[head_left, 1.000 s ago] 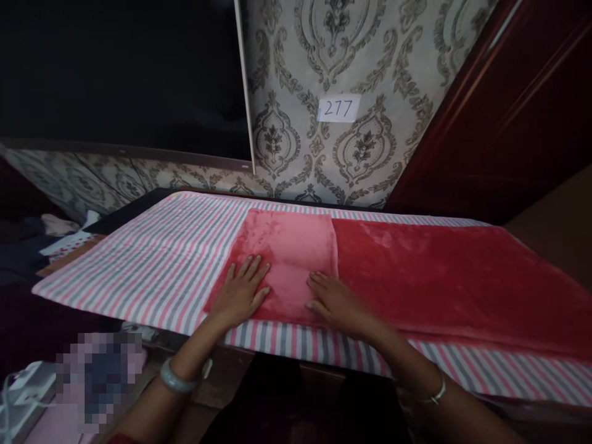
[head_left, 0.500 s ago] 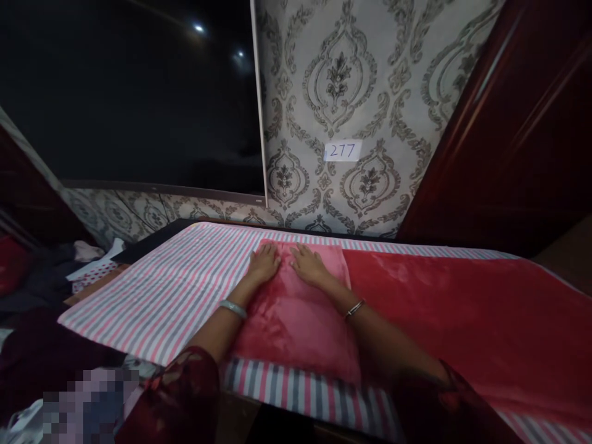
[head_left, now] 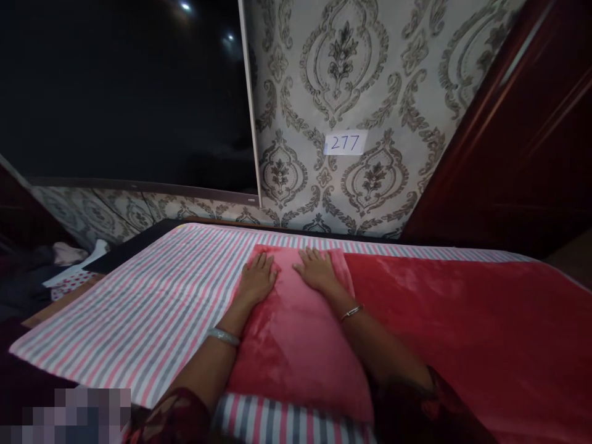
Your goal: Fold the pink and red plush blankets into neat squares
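Observation:
A plush red blanket [head_left: 462,333] lies spread over the right side of a striped cloth [head_left: 152,290]. Its left end is folded over, showing a lighter pink-red panel [head_left: 309,345]. My left hand [head_left: 258,277] rests flat near the far left corner of this folded part, fingers spread. On the same panel, closer to its right-hand edge, lies my right hand [head_left: 318,269], palm down with fingers stretched out. Neither hand grips the fabric. A pale bangle is on my left wrist and a thin bracelet on my right.
The striped cloth covers a table with a dark back edge [head_left: 152,237]. A large dark screen [head_left: 124,98] hangs on the patterned wall at left. A paper marked 277 [head_left: 346,143] is stuck to the wall. Clothes [head_left: 69,254] are heaped at the left, and dark red wood [head_left: 518,135] stands right.
The view has moved closer to the table. My right hand has slid a little to the right over the folded panel, and the hands are farther apart.

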